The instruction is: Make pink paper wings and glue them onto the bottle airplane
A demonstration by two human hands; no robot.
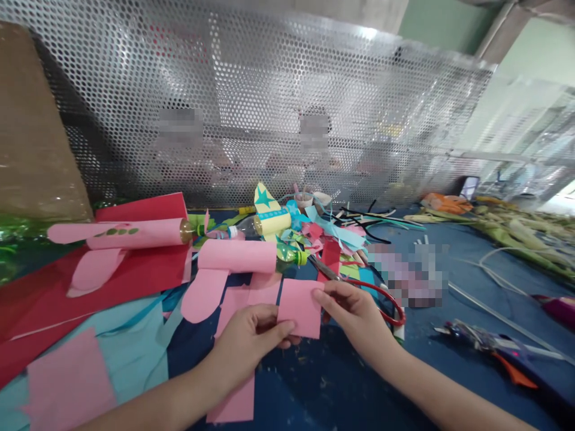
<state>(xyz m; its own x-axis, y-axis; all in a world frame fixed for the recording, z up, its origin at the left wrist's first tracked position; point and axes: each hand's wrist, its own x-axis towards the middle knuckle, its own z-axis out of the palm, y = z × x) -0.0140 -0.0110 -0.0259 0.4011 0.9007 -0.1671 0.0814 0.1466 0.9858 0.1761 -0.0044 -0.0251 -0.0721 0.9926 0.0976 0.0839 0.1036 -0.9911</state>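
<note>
Both my hands hold one small pink paper square (300, 305) just above the blue table. My left hand (251, 338) pinches its lower left edge, thumb on top. My right hand (354, 311) pinches its right edge with fingertips. Behind the square lies a bottle wrapped in pink paper (238, 256) with pink paper wings, and a longer pink strip (233, 359) lies under my left hand. Red-handled scissors (381, 299) rest right behind my right hand.
A second pink paper-wrapped bottle (130, 234) lies on red paper sheets (148, 266) at left, with light blue paper (135, 353) below. A yellow bottle craft (272, 221) and paper scraps sit in the middle. Perforated metal screen (269, 108) stands behind. Green leaf strips (516, 233) lie at right.
</note>
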